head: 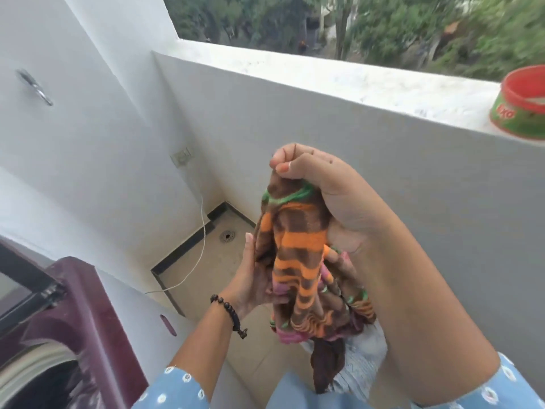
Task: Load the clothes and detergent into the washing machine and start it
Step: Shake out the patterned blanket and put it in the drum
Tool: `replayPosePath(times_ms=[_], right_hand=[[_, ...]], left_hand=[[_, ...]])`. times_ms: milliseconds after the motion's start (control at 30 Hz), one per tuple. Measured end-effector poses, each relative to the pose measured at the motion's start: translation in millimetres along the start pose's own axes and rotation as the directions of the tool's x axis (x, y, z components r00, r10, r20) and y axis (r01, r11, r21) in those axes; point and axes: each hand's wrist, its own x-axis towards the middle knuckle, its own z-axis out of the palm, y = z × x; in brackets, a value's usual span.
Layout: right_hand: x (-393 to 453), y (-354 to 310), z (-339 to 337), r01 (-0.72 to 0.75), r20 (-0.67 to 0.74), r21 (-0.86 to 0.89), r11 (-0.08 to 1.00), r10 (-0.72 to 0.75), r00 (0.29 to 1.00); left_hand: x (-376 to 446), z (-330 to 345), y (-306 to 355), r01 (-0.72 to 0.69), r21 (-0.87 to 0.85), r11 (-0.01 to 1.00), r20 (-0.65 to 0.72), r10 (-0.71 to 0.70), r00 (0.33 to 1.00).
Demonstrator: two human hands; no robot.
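Right hand (321, 196) up high, fingers curled tight around the top of a striped orange-and-brown cloth (298, 261) hanging above the floor (206, 276). Left hand (256, 278) lies flat against the cloth's side, fingers straight. Washing machine (88, 314) sits lower left, lid open. Red-and-green tub (519, 104) on the wall ledge.
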Motion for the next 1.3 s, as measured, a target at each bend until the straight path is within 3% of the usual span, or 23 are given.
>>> replayPosePath(times_ms=[100, 167, 333, 433, 500, 533, 600, 667, 733, 800, 867, 900, 933, 967, 1033, 1067, 1133, 1300], right_hand=[[-14.7, -25.6, 13.7, 0.048, 0.165, -0.016, 0.999, -0.045, 0.985], [-21.3, -36.0, 18.8, 0.069, 0.229, -0.092, 0.993, -0.047, 0.972], [-24.1, -38.1, 5.8, 0.078, 0.156, -0.415, 0.907, -0.014, 0.988], [-18.0, -26.2, -23.0, 0.007, 0.017, -0.78, 0.626, 0.011, 1.0], [-16.5, -24.1, -38.7, -0.073, -0.086, -0.915, 0.397, -0.014, 0.996], [-17.4, -25.2, -43.8, -0.104, -0.124, -0.936, 0.335, -0.038, 0.992], [-18.7, -28.4, -48.1, -0.09, -0.119, -0.928, 0.363, -0.058, 0.991], [-16.6, -27.1, -44.4, -0.024, -0.079, -0.898, 0.44, -0.107, 0.991], [-8.9, -21.6, -41.4, 0.074, -0.066, -0.877, 0.474, -0.273, 0.96], [-3.8, -25.4, -38.9, 0.174, -0.109, -0.795, 0.581, -0.419, 0.901], [-2.1, -31.3, -38.7, 0.235, -0.16, -0.684, 0.691, -0.455, 0.876], [-1.2, -33.5, -39.8, 0.231, -0.167, -0.673, 0.703, -0.448, 0.878], [-1.1, -35.8, -38.0, 0.217, -0.158, -0.695, 0.686, -0.439, 0.885], [-0.8, -36.6, -34.8, 0.199, -0.14, -0.722, 0.663, -0.422, 0.896], [0.9, -34.9, -26.1, 0.179, -0.095, -0.742, 0.646, -0.366, 0.926], [1.6, -34.3, -22.1, 0.171, -0.083, -0.752, 0.637, -0.349, 0.934], [3.1, -35.8, -20.3, 0.167, -0.08, -0.789, 0.592, -0.368, 0.926], [-1.0, -49.0, -18.9, 0.195, -0.091, -0.814, 0.547, -0.452, 0.888]], left_hand=[[-1.2, 0.0, 7.7, -0.012, -0.078, 0.997, -0.097, 0.004, 0.995], [-2.2, 4.6, 22.4, -0.1, -0.126, 0.987, -0.171, 0.077, 0.982], [-22.2, 27.5, 73.4, -0.335, -0.128, 0.933, -0.318, 0.281, 0.905], [-31.5, 39.2, 109.1, -0.525, -0.08, 0.847, -0.409, 0.452, 0.792], [-40.7, 48.7, 128.6, -0.617, -0.014, 0.787, -0.446, 0.548, 0.708], [-48.4, 55.9, 134.9, -0.648, 0.029, 0.761, -0.429, 0.595, 0.679], [-63.4, 73.4, 139.2, -0.701, 0.166, 0.694, -0.276, 0.715, 0.642], [-85.6, 95.7, 140.2, -0.736, 0.323, 0.595, 0.024, 0.772, 0.635], [-99.9, 109.7, 139.4, -0.755, 0.49, 0.436, 0.222, 0.775, 0.591], [-109.5, 110.4, 144.9, -0.712, 0.667, 0.221, 0.207, 0.862, 0.462], [-118.6, 96.5, 153.6, -0.708, 0.668, 0.23, -0.022, 0.957, 0.291], [-120.5, 88.2, 156.1, -0.724, 0.638, 0.262, -0.128, 0.963, 0.235], [-120.6, 79.7, 158.7, -0.73, 0.627, 0.272, -0.152, 0.962, 0.228], [-122.2, 74.8, 160.0, -0.721, 0.628, 0.294, -0.105, 0.949, 0.296], [-118.0, 72.8, 156.1, -0.683, 0.652, 0.329, 0.113, 0.849, 0.516], [-111.9, 72.3, 152.1, -0.665, 0.67, 0.33, 0.187, 0.792, 0.581], [-102.2, 70.8, 144.1, -0.645, 0.701, 0.305, 0.208, 0.778, 0.594], [-76.4, 60.0, 124.3, -0.483, 0.82, 0.307, 0.018, 0.83, 0.558]])
